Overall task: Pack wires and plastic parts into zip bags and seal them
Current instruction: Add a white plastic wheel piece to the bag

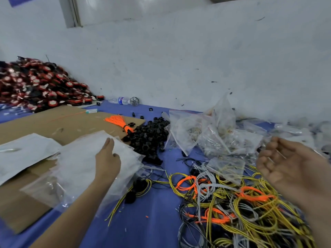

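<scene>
The left hand (107, 159) lies flat, fingers straight and together, on a stack of empty zip bags (80, 158). The right hand (284, 165) hovers palm up, fingers loosely curled, seemingly empty though blurred, above tangled wires (232, 203). Beyond, filled zip bags (215, 136) hold pale small parts beside a heap of black plastic parts (148, 136)

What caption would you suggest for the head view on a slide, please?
Left hand rests on a stack of clear bags while the right hand hovers over tangled wires.
</scene>
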The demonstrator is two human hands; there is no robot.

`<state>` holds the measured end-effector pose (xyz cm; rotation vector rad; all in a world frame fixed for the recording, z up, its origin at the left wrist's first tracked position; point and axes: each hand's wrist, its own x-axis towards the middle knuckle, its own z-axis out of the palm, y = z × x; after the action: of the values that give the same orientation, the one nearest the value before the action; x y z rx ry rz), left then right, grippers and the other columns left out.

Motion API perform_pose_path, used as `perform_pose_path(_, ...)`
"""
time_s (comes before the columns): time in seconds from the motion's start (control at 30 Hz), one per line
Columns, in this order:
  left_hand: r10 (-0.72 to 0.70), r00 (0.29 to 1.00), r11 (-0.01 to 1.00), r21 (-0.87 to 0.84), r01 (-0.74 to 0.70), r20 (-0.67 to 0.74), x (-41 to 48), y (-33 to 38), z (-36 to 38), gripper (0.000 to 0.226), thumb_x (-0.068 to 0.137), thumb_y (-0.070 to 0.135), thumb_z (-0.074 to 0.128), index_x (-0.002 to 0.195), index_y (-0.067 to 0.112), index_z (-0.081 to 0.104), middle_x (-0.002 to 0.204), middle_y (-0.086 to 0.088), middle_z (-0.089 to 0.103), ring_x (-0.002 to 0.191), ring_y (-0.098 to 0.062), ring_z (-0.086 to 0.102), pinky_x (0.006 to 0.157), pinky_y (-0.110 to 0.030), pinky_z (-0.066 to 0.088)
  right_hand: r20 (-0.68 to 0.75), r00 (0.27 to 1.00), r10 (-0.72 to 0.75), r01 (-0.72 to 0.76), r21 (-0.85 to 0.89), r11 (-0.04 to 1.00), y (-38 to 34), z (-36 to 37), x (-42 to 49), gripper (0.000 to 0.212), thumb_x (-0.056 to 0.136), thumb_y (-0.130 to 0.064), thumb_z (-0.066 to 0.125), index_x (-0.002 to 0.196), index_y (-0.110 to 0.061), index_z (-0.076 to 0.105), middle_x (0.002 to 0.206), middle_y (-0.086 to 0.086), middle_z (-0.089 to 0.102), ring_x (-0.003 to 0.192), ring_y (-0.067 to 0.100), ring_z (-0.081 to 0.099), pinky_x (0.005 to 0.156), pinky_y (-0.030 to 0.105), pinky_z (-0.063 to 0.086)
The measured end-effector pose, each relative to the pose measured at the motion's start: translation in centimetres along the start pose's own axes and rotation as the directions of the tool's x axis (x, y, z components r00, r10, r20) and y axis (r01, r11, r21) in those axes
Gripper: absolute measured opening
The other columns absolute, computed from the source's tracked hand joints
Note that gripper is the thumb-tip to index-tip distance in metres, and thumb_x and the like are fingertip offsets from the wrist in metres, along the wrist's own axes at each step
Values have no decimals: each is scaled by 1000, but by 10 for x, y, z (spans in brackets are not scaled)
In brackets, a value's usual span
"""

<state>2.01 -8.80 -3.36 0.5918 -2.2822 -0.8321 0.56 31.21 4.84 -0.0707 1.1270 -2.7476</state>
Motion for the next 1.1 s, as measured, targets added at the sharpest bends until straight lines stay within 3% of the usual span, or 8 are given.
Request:
perform_pose_path(0.07, 102, 992, 995, 12, -103, 78, 12, 16, 5, 65, 93, 0, 48, 151, 15, 24, 146, -13, 43, 88, -23, 62, 79, -31, 46, -13, 1000, 9, -9, -1, 1000, 1, 1, -1, 12, 71, -22, 64, 64, -16, 71, 67, -5, 58, 55, 11, 57, 54, 22, 51)
perform_pose_path(0.2, -87, 875, 839, 509, -194, 477, 28, 15, 21, 71, 94, 35, 55, 152, 23, 15, 146, -22, 34, 132, -41, 34, 106, -49, 33, -36, 999, 11, -11, 17, 1000, 0, 0, -1, 11, 72, -21, 64, 68, -14, 71, 69, -4, 58, 57, 12, 57, 54, 23, 50)
perform_pose_path(0.4, 45, 965, 927, 349, -137, 260, 19, -13, 9, 43, 96, 26, 54, 136, 11, 51, 126, -22, 60, 115, -39, 54, 91, -39, 43, -19, 1000, 19, -20, -31, 999, 5, 5, -1, 9, 72, -21, 62, 70, -15, 68, 66, -5, 55, 55, 11, 54, 54, 20, 49)
perform_pose_path(0.63, -46, 894, 931, 344, -123, 445, 38, -7, -9, 45, 89, 39, 63, 126, 13, 60, 125, -10, 63, 107, -25, 59, 84, -27, 42, -35, 999, 30, -32, -63, 997, 13, 15, -4, 8, 73, -21, 60, 78, -14, 60, 56, -5, 46, 45, 9, 48, 46, 18, 45)
perform_pose_path(0.77, -92, 957, 982, 186, 40, 275, 36, -15, -14, 35, 93, 7, 56, 127, 10, 60, 104, -12, 69, 77, -26, 65, 75, -29, 50, -42, 999, 35, -37, -60, 997, 15, 19, -7, 7, 69, -20, 61, 70, -14, 65, 55, -4, 47, 45, 10, 47, 45, 19, 45)
perform_pose_path(0.87, 56, 996, 996, 68, -61, 69, 32, -10, -19, 65, 86, -12, 49, 141, 22, 45, 94, -8, 65, 82, -28, 64, 73, -40, 55, -52, 998, 44, -46, -49, 998, 16, 20, -7, 9, 72, -20, 61, 69, -13, 65, 55, -4, 47, 45, 10, 47, 45, 19, 45)
perform_pose_path(0.97, 321, 945, 947, 24, -320, -64, 35, 25, -13, 55, 85, -13, 50, 125, 23, 61, 94, -6, 66, 79, -19, 62, 66, -25, 48, -70, 996, 53, -57, -50, 997, 17, 21, -7, 16, 83, -19, 56, 71, -13, 65, 55, -3, 47, 45, 10, 48, 45, 18, 45)
perform_pose_path(1.1, 522, 823, 835, 62, -547, 224, 26, 73, 42, 23, 88, -1, 57, 90, 9, 77, 107, -13, 71, 98, -26, 67, 92, -31, 48, -59, 996, 61, -65, -76, 995, 19, 23, -7, 10, 81, -19, 57, 76, -12, 63, 56, -3, 47, 46, 10, 48, 45, 19, 46)
